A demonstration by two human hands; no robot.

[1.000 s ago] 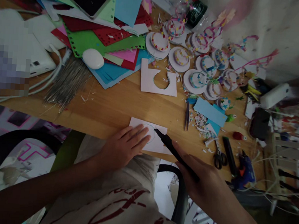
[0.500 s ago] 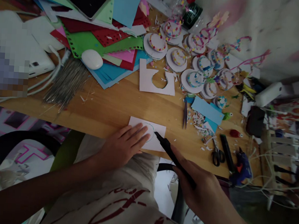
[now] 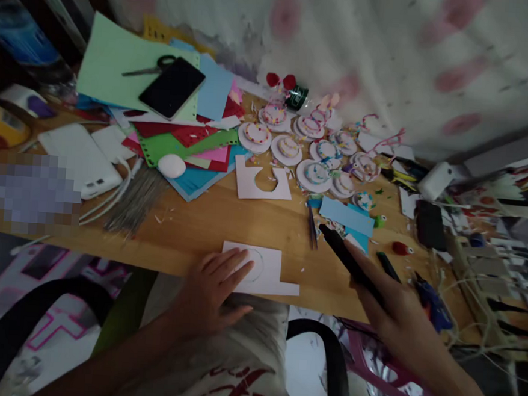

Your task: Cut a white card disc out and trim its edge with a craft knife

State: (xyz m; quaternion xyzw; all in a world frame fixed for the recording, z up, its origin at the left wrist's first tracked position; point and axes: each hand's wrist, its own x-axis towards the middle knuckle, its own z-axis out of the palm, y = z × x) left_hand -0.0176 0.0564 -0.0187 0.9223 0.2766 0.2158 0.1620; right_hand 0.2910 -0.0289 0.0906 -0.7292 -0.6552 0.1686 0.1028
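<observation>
My left hand (image 3: 215, 285) lies with fingers spread on a white card (image 3: 270, 268) at the table's front edge, holding it flat. Part of a thin drawn circle shows beside the fingertips; the rest is under the hand. A narrow strip juts out at the card's lower right; I cannot tell whether it is separate. My right hand (image 3: 388, 297) is wrapped round a long black utility knife (image 3: 354, 264), raised to the right of the card and apart from it. Tweezers (image 3: 312, 227) lie beyond its tip. Farther back is a white card with a round cut-out (image 3: 242, 184).
Several small decorated paper hats (image 3: 315, 174) stand at the back. Coloured sheets (image 3: 159, 145) are stacked at the left under a phone (image 3: 174, 88), near a white mouse (image 3: 171, 165) and thin wires (image 3: 137, 201). Blue strips (image 3: 346, 216), a glue gun (image 3: 435, 300) and cables are at the right.
My right hand has lifted the knife off the drawn circle and moved it right. My left hand stays on the card, its thumb now more spread. The view has tilted up.
</observation>
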